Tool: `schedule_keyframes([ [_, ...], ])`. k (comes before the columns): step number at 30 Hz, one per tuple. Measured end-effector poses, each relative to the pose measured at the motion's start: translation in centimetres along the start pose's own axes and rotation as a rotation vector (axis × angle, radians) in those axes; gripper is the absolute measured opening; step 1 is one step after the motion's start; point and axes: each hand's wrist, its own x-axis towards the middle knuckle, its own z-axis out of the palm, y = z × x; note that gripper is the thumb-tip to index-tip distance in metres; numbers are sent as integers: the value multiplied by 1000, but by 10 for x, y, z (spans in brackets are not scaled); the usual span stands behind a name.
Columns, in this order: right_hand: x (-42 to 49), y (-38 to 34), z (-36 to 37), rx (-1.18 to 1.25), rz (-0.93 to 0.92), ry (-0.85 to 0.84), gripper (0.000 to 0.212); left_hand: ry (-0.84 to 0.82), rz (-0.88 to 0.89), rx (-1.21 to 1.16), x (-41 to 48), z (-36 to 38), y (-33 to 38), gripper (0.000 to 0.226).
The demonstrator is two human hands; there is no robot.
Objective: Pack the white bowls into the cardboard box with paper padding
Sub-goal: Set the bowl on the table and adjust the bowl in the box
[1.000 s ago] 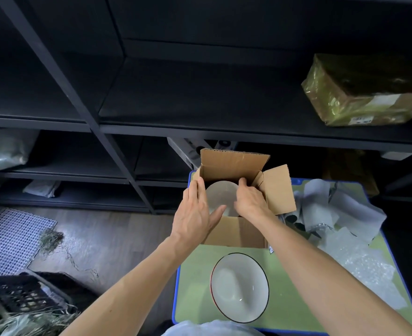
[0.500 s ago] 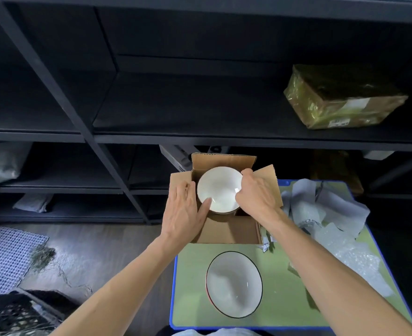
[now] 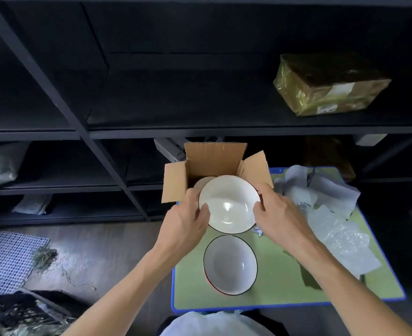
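A white bowl with a dark rim (image 3: 229,204) is held in the air in front of the open cardboard box (image 3: 214,161), tilted toward me. My left hand (image 3: 185,226) grips its left rim and my right hand (image 3: 277,214) grips its right rim. A second white bowl (image 3: 230,264) stands on the green table (image 3: 285,282) just below the held one. Inside the box, behind the held bowl, a pale rounded shape (image 3: 201,181) shows; I cannot tell what it is. Crumpled white paper (image 3: 321,185) lies to the right of the box.
Bubble wrap (image 3: 343,241) covers the table's right side. Dark metal shelving (image 3: 151,132) stands close behind the box, with a taped parcel (image 3: 328,86) on its upper right shelf. A white mesh panel (image 3: 6,260) and a dark crate (image 3: 25,311) lie on the floor at left.
The bowl has come up out of the box and toward me, held between both hands. It now hangs in front of the box above the second bowl.
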Motion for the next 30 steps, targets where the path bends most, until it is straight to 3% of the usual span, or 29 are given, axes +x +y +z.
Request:
schedule_keyframes([
  [4, -38, 14, 9, 48, 18, -71, 33, -97, -35, 2, -37, 12, -6, 17],
  [11, -75, 37, 48, -17, 50, -122, 36, -204, -58, 105, -75, 43, -28, 16],
  [30, -82, 50, 89, -184, 68, -124, 36, -169, -25, 336, -70, 59, -48, 33],
])
